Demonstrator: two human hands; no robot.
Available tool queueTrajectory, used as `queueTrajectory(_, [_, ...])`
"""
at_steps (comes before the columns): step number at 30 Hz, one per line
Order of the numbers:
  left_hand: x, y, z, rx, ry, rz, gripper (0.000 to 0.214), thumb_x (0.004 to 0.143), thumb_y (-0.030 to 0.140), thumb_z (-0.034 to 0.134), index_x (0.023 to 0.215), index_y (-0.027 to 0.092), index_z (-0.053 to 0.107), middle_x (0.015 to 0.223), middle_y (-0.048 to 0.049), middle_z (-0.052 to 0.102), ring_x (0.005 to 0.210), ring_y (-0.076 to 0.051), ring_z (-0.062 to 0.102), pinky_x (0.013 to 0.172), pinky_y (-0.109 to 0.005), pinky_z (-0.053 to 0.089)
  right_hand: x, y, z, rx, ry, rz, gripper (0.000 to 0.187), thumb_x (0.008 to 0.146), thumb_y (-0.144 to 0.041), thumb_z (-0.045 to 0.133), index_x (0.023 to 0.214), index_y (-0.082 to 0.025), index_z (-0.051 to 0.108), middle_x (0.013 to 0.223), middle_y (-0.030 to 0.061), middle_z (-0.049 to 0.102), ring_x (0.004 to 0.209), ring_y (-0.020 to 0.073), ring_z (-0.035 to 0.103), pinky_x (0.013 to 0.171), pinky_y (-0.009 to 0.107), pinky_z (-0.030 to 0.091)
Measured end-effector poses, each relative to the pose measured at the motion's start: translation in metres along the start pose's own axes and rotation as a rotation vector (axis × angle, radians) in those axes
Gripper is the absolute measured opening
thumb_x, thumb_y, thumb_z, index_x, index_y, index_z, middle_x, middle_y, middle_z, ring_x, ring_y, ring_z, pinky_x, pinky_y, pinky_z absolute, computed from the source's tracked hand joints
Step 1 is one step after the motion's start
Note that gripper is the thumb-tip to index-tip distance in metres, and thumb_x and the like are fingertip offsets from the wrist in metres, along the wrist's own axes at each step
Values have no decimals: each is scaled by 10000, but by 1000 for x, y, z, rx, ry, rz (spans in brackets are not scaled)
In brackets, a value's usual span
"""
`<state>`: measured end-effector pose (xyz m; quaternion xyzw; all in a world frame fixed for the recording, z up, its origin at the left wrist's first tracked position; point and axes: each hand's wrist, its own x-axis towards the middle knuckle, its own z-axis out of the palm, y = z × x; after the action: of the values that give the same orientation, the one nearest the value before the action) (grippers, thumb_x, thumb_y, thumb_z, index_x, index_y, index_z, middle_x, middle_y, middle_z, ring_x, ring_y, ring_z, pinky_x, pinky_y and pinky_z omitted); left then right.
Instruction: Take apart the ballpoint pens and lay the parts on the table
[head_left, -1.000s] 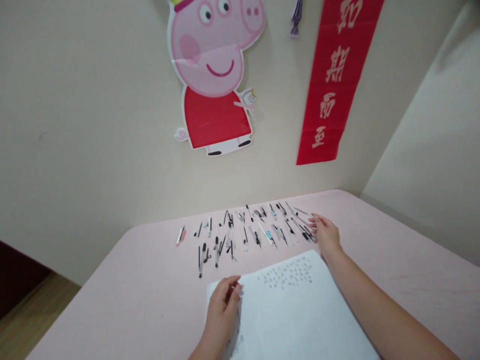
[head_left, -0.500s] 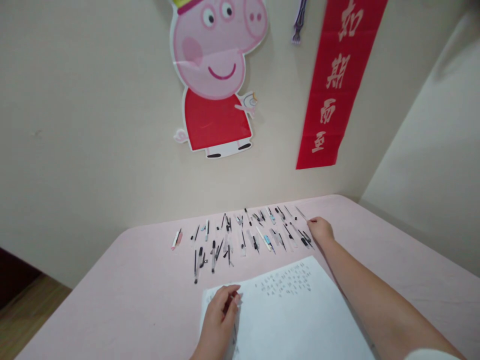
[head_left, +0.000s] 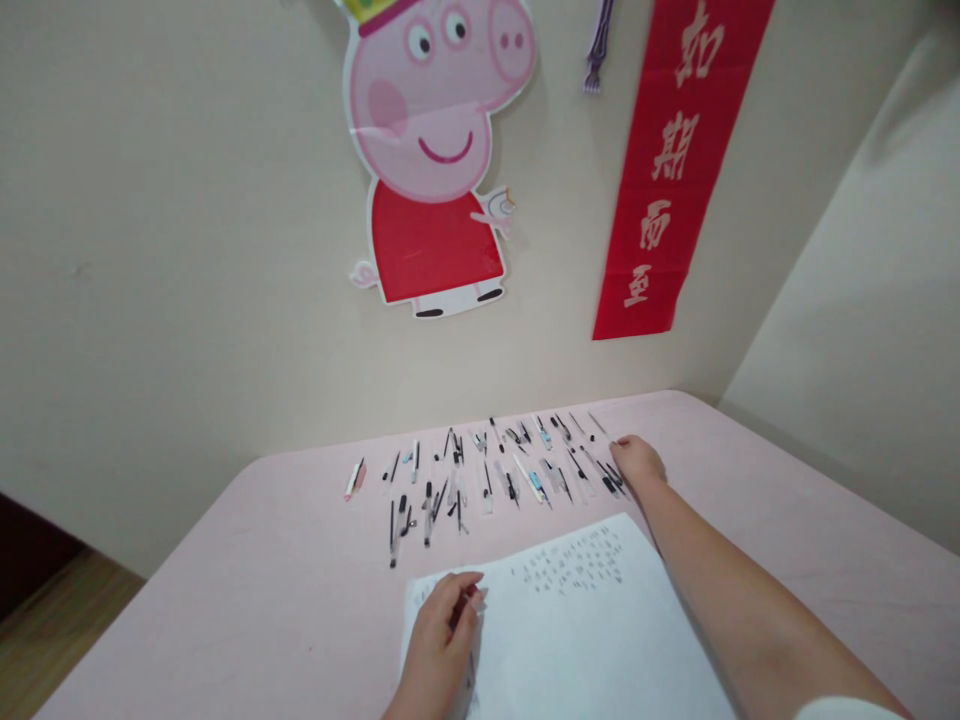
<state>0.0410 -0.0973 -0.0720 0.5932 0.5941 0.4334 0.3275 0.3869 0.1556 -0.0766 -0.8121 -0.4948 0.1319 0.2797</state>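
My right hand [head_left: 639,462] is at the far right end of the spread of pen parts, fingers pinched together. A thin greyish pen part [head_left: 598,424] runs up to its fingertips. Just below those fingers lie black pen caps and dark refills [head_left: 611,478]. My left hand [head_left: 444,625] rests on the left side of a white paper sheet [head_left: 585,650], its fingers curled in and thumb close to the index finger. Whatever it may hold is too small to make out. Rows of small handwriting [head_left: 574,560] mark the sheet's upper part.
Several taken-apart pens [head_left: 457,450] with dark refills, clear barrels and caps lie in rows across the pink tabletop [head_left: 225,600]. A pink and white pen [head_left: 354,480] lies at the left end. Behind stands a wall with a pig cutout [head_left: 439,240] and a red banner [head_left: 652,220].
My right hand has shifted slightly left, along with the near end of the thin pen part at its fingertips. My left hand stays almost in place on the paper.
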Motion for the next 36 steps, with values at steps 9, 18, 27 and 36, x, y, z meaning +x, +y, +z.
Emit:
queueTrajectory(9, [1, 6, 0, -8, -17, -7, 259, 828, 347, 529, 977, 194, 676, 886, -72, 673, 813, -215, 623, 751, -328, 486, -40, 22, -10, 116, 67, -149, 303, 750, -462, 521, 691, -172, 587, 614, 30, 605, 574, 174, 533, 531, 259, 338])
queueTrajectory(18, [0, 4, -1, 9, -34, -2, 250, 831, 342, 526, 969, 197, 675, 890, -75, 671, 826, -218, 619, 763, -329, 476, -107, 5, -23, -61, 61, -297, 405, 835, -502, 477, 556, -208, 455, 512, -22, 485, 475, 128, 387, 483, 257, 200])
queueTrajectory(27, [-1, 7, -1, 21, -47, 14, 240, 831, 342, 529, 959, 196, 672, 902, -81, 671, 840, -222, 617, 770, -332, 473, -106, 7, -24, -175, 202, -507, 125, 834, -231, 503, 763, -177, 591, 851, 58, 564, 737, 173, 519, 631, 275, 345])
queueTrajectory(36, [-1, 5, 0, 56, -58, 26, 250, 838, 341, 512, 962, 192, 668, 918, -87, 677, 858, -227, 621, 786, -343, 478, -110, 5, -26, -249, 200, -544, 101, 821, -221, 555, 823, -161, 637, 868, 78, 587, 853, 222, 515, 776, 307, 382])
